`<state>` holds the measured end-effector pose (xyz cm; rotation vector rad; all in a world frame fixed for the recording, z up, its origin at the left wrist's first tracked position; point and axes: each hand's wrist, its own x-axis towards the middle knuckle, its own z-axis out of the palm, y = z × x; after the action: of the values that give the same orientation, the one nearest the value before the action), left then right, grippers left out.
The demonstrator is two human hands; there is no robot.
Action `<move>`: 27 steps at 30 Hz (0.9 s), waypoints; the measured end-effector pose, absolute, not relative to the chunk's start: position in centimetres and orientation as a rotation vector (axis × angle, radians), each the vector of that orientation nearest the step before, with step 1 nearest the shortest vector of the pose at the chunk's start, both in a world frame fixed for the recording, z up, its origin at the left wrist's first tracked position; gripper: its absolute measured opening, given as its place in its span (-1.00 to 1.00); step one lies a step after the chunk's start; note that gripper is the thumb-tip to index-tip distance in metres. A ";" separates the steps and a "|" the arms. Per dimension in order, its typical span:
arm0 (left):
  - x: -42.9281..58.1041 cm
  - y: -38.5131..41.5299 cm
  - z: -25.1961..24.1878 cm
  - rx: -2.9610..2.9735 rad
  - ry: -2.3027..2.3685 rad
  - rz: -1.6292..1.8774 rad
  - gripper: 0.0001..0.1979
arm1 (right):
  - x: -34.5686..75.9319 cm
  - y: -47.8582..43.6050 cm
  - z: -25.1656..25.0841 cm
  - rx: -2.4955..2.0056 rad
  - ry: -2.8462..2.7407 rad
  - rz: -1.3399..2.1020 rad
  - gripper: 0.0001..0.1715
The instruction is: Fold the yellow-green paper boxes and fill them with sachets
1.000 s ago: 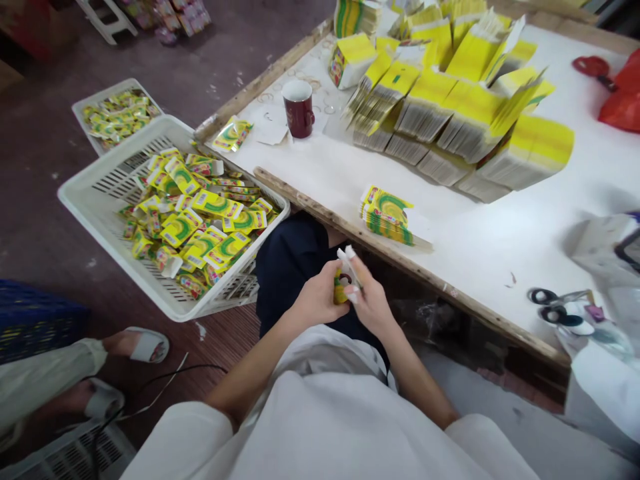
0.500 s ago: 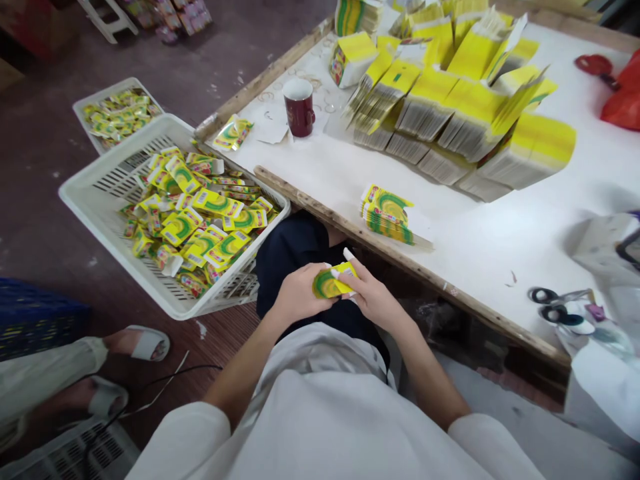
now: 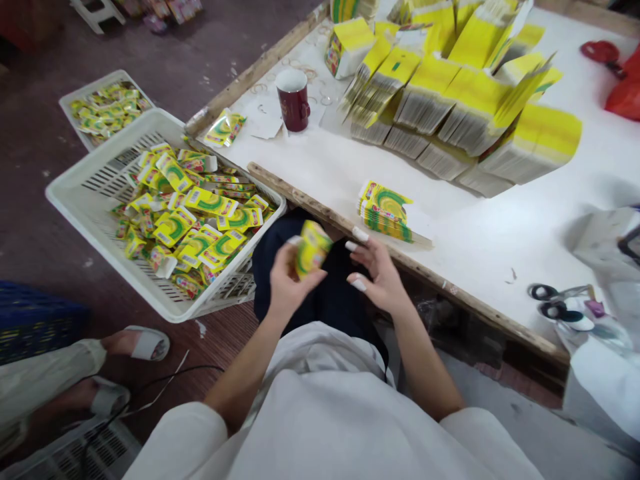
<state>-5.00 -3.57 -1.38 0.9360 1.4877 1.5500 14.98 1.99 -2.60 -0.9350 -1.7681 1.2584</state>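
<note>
Above my lap, my left hand [image 3: 289, 283] pinches a small yellow-green printed carton [image 3: 313, 250], blurred by motion. My right hand [image 3: 375, 272] is apart from it, fingers spread, with white coverings on several fingertips and nothing in its grasp. Just beyond that hand, a short stack of flat yellow-green cartons [image 3: 385, 207] lies near the table's edge. To the left stands a white plastic basket [image 3: 113, 267] holding many filled-out cartons of the same print.
Bundles of folded yellow cartons [image 3: 450, 120] stand across the white table [image 3: 480, 240]. A maroon mug [image 3: 294, 107], a packet [image 3: 225, 128] and scissors [image 3: 555, 303] lie on it too. A smaller basket [image 3: 75, 120] is behind. Another person's sandalled foot [image 3: 147, 343] shows at lower left.
My hands have separated. The left hand has carried the carton up and to the left, while the right has let go of it and opened. The view has shifted slightly.
</note>
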 end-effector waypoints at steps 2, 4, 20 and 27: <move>-6.9 -2.6 -0.9 0.401 1.377 1.905 -0.37 | 16.3 4.5 -2.6 -1.147 -1.696 1.000 -0.42; -8.5 -1.7 -0.3 0.072 1.276 2.001 -0.41 | 17.8 7.4 -2.8 -1.424 -1.661 0.651 -0.60; -2.5 -3.4 -2.1 0.310 1.103 1.396 -0.53 | 18.5 10.7 -3.5 -1.760 -1.683 0.222 -0.74; -1.3 -3.2 -2.0 0.496 1.048 1.524 -0.23 | 16.7 6.2 0.2 -1.440 -1.642 0.637 -0.76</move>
<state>-1.25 -3.18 -2.01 0.4956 1.0480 1.5236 16.73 6.24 0.18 -1.4399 -1.6422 0.6369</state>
